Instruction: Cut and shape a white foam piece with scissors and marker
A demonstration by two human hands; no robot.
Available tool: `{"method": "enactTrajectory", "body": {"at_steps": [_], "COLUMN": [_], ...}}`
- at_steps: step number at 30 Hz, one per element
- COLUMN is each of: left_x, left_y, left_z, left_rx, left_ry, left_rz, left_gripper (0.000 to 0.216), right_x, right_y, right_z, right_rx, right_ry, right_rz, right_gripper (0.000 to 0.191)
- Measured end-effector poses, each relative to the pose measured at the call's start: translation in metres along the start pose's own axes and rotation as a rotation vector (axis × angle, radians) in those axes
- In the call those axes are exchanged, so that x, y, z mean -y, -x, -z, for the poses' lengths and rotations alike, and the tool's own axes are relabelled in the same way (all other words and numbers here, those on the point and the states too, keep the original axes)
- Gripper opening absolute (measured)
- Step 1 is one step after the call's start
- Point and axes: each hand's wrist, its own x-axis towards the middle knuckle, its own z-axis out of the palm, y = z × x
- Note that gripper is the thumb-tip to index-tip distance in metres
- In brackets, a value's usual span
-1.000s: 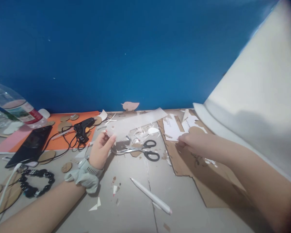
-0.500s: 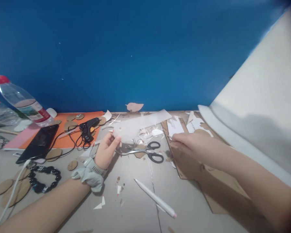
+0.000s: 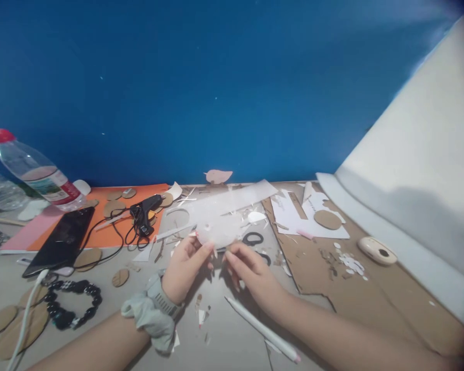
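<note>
At the bottom centre of the frame, a slim white marker pen with a pink end point(image 3: 261, 330) lies on the grey bench point(image 3: 216, 355), just beside the right forearm; nudging it aside would leave that wrist more room.

A little farther up, the two hands have come close together without clasping. The left hand point(image 3: 185, 268) has its thumb and fingers clamped on the lower left edge of the small translucent white piece with a red spot at its left end point(image 3: 220, 232), which is held at the centre of the frame. The right hand point(image 3: 257, 273) has its thumb and fingers bunched just below that piece; whether anything small lies between them, I cannot tell.

For this close work, a light pinch at the edge seems best, since so thin a piece would likely crease if squeezed. The left hand should probably do the steadying and the right the fine moves, with fingertips clear of the face so any join can be seen.

Behind the right hand, the black-handled scissors point(image 3: 253, 238) are partly hidden, so the knuckles should watch for them. Beyond the piece, white paper offcuts could be mistaken for it if it were laid down there. Farther left, the black glue gun point(image 3: 143, 214) rests on an orange sheet point(image 3: 149, 191); its looped cable is best left untouched by the left sleeve-side arm.
</note>
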Motion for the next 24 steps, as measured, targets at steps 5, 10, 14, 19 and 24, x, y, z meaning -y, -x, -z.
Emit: {"method": "enactTrajectory", "body": {"at_steps": [5,10,14,19,24], "left_x": [0.0,0.001,0.003,0.005,0.006], "left_y": [0.0,-0.003,-0.004,-0.003,-0.003], "left_z": [-0.001,-0.001,-0.001,0.003,0.005], "left_rx": [0.057,0.082,0.114,0.184,0.188], "left_ry": [-0.014,-0.045,-0.058,-0.062,-0.072], "left_rz": [0.018,0.021,0.072,0.128,0.129], "left_gripper": [0.027,0.021,0.021,0.034,0.036], "right_x": [0.0,-0.004,-0.009,-0.01,-0.007], "right_y": [0.003,0.004,-0.001,-0.004,-0.002], "right_z": [0.008,0.008,0.01,0.013,0.012], "right_rx": [0.008,0.062,0.068,0.074,0.068], "right_ry": [-0.03,-0.176,-0.313,-0.352,-0.252], "right_rz": [0.006,-0.037,-0.091,-0.149,-0.136], "right_gripper": [0.033,0.031,0.029,0.03,0.029]}}
